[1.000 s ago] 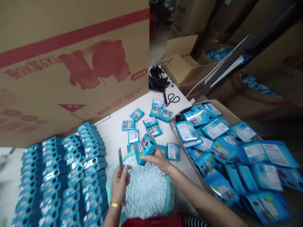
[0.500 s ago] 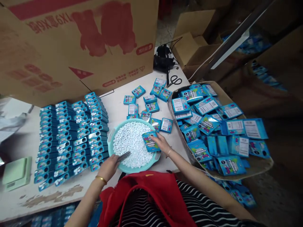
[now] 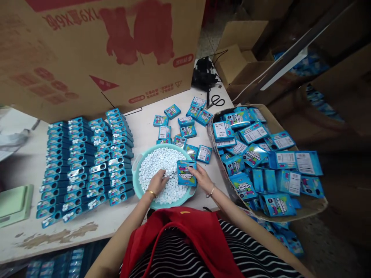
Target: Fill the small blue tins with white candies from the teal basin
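Right hand [image 3: 203, 179] gripping a small blue box [image 3: 187, 173] by its right edge, fingers pressed against it, box held face up over the right part of a teal basin [image 3: 136, 170] of white tablets [image 3: 160, 164]. Left hand [image 3: 158, 182] resting palm down on the tablets just left of the box, fingers curled into the heap; whether pinching anything cannot be told. Beyond the fingertips, loose blue boxes [image 3: 185, 123]; left, rows of filled boxes [image 3: 87, 162]; right, cardboard tray [image 3: 311, 204] of flat packs [image 3: 255, 154].
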Action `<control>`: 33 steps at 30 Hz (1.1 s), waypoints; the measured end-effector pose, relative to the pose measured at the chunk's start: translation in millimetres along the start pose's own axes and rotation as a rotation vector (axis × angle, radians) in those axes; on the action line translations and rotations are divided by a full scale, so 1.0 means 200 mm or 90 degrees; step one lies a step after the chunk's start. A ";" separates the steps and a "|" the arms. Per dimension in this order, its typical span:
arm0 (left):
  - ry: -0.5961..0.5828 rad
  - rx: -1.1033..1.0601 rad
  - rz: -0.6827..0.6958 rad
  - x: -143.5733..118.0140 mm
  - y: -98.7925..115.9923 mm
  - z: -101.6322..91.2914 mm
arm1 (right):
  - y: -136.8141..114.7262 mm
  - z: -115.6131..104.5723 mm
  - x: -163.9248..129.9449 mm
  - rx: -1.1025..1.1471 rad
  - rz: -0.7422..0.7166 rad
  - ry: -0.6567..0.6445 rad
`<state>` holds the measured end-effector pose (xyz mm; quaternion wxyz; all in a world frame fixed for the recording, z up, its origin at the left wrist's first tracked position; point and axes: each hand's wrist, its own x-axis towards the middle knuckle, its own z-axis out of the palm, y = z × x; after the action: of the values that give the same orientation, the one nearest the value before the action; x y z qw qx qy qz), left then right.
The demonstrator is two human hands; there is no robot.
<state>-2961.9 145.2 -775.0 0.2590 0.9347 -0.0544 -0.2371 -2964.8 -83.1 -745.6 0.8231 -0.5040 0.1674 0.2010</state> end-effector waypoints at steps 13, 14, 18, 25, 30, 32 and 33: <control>-0.063 0.039 0.129 -0.23 0.31 -0.61 | -0.02 -0.09 -0.04 -0.596 -0.376 -0.055; -0.081 0.059 0.136 -0.23 0.34 -0.63 | -0.01 -0.08 -0.03 -0.607 -0.389 -0.072; -0.132 0.185 0.152 -0.23 0.45 -0.68 | 0.04 -0.02 -0.01 -0.631 -0.435 -0.115; -0.117 0.385 0.110 -0.25 0.68 -0.70 | 0.08 0.03 -0.01 -0.644 -0.461 -0.120; -0.124 0.406 0.116 -0.25 0.72 -0.68 | 0.11 0.03 0.01 -0.624 -0.482 -0.116; -0.114 0.407 0.109 -0.27 0.66 -0.70 | 0.14 0.04 0.01 -0.619 -0.471 -0.112; -0.106 0.399 0.105 -0.30 0.61 -0.71 | 0.16 0.04 0.01 -0.617 -0.461 -0.108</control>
<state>-2944.5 117.8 -580.8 -0.0284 0.9388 -0.2210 -0.2628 -2977.7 -62.4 -766.8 0.5264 -0.8284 -0.1913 0.0016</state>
